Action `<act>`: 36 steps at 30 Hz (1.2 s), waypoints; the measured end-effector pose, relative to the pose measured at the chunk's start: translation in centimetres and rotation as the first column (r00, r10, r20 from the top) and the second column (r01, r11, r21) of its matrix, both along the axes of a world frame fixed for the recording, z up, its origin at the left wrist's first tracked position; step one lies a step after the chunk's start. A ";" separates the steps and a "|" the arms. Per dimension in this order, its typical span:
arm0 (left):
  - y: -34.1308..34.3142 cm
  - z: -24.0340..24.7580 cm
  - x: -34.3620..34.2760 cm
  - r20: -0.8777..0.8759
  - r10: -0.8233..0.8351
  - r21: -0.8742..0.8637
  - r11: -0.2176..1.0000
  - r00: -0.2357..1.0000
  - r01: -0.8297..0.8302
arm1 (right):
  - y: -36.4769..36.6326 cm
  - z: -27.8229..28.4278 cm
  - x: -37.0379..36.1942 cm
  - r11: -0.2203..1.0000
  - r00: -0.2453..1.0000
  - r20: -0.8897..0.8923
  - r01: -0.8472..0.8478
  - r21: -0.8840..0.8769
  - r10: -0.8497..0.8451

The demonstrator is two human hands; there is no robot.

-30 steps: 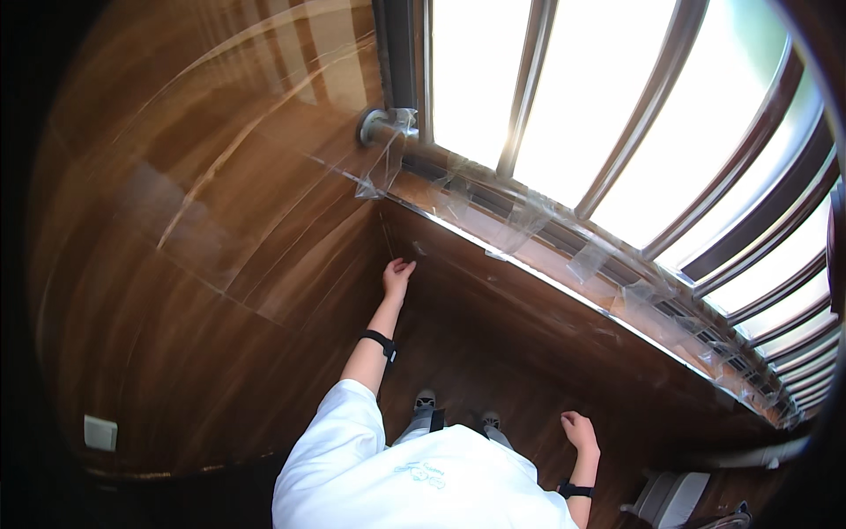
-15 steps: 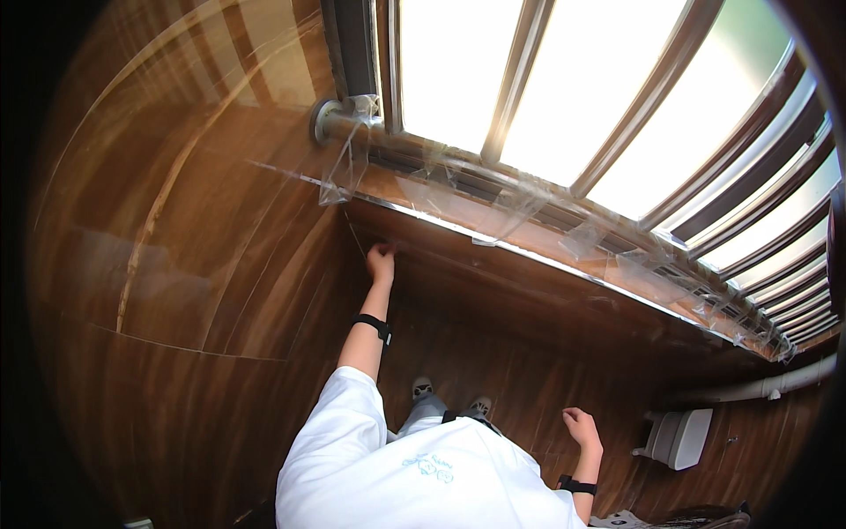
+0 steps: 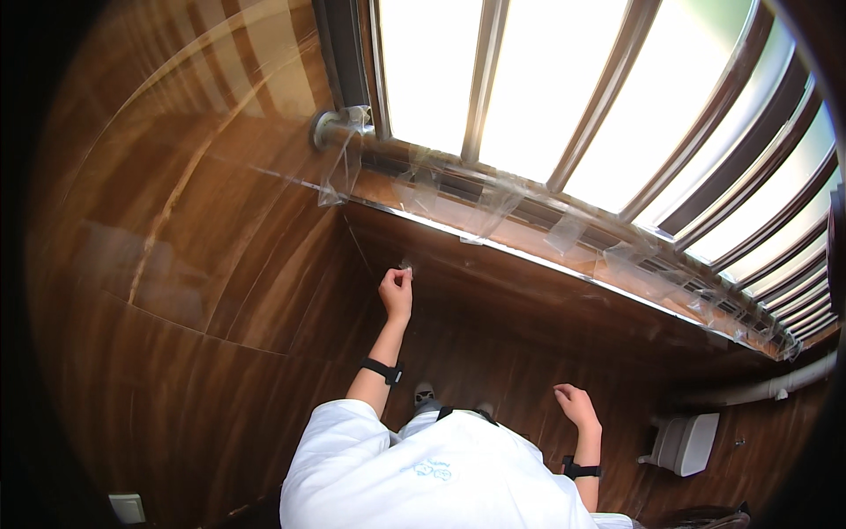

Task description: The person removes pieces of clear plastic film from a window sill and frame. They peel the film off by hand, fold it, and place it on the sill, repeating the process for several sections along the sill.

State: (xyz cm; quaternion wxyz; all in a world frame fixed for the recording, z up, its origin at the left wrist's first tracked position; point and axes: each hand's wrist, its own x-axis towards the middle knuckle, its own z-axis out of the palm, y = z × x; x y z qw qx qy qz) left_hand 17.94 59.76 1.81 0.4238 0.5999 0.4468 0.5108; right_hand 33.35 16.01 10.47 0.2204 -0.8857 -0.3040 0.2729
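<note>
My left hand [image 3: 397, 293] is closed in a pinch in front of the brown tiled wall below the window. At its fingertips shows a small, shiny, clear scrap [image 3: 405, 264] that looks like a piece of tape. Above it, several clear tape strips [image 3: 496, 210] hang along the window ledge, apart from the hand. My right hand [image 3: 577, 407] hangs in the air at the right, fingers stretched loosely and nothing seen in it. Each wrist wears a black band.
A barred window [image 3: 546, 97] fills the upper right, with a rail along its bottom and a bright metal edge on the ledge [image 3: 529, 256]. A grey-white box [image 3: 687, 443] and a white pipe [image 3: 797, 377] are at the right. A wall switch [image 3: 126, 509] sits lower left.
My left hand has come down and a little right, away from the ledge, and the clear scrap now shows at its fingertips. My right hand has risen slightly. The view has shifted a little.
</note>
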 end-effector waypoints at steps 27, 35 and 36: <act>-16.3 19.0 -6.9 0.066 -0.173 0.354 0.925 0.983 0.139 | 25.4 -2.4 0.2 0.671 0.235 -0.972 0.719 0.182 0.011; -16.6 19.2 -10.6 0.266 -0.215 -0.052 0.970 0.940 0.237 | 24.4 0.0 -2.4 0.764 0.001 -0.951 0.596 0.250 0.310; -16.3 19.3 -10.9 0.207 -0.230 -0.044 0.969 0.951 0.244 | 23.8 0.3 -2.9 0.777 0.085 -0.945 0.549 0.308 0.314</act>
